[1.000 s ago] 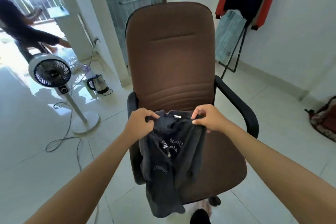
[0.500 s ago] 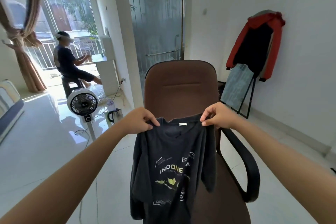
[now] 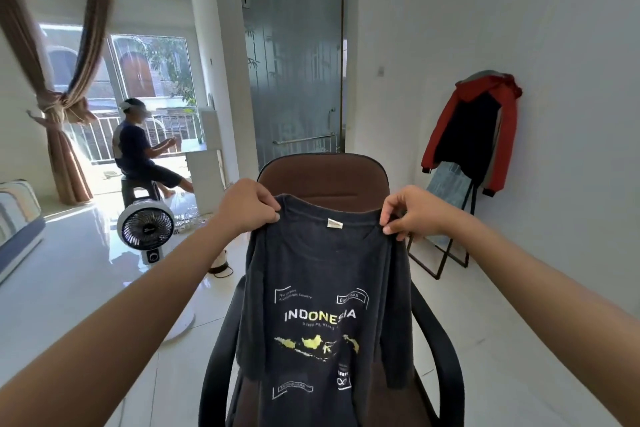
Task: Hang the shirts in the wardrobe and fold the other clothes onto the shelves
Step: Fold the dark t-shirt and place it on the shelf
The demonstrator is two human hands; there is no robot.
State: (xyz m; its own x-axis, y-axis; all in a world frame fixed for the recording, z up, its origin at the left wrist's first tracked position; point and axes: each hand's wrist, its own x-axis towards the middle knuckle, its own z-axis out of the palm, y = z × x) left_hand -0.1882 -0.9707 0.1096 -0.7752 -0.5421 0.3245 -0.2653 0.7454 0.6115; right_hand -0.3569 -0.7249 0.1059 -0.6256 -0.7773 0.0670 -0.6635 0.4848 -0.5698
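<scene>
Count of items in the head view.

Hands: 2, a left hand [image 3: 247, 206] and a right hand [image 3: 414, 211].
T-shirts: 1, dark, printed "INDONESIA" [image 3: 322, 288], with 1 white neck label [image 3: 334, 224].
Office chairs: 1, brown back [image 3: 325, 180], with 2 black armrests.
Standing fans: 1, white [image 3: 146, 229].
Jackets: 1, red and black [image 3: 472, 135], on 1 black folding rack [image 3: 446, 253].
Glass doors: 1, frosted [image 3: 294, 55].
Curtains: 2 brown panels, tied together at 1 knot [image 3: 62, 104], under 1 rod.
Other persons: 1, seated [image 3: 138, 152] on 1 dark stool [image 3: 136, 187].
Mattresses: 1, at the left edge [image 3: 17, 218].
Wall switches: 1 [image 3: 380, 70].
</scene>
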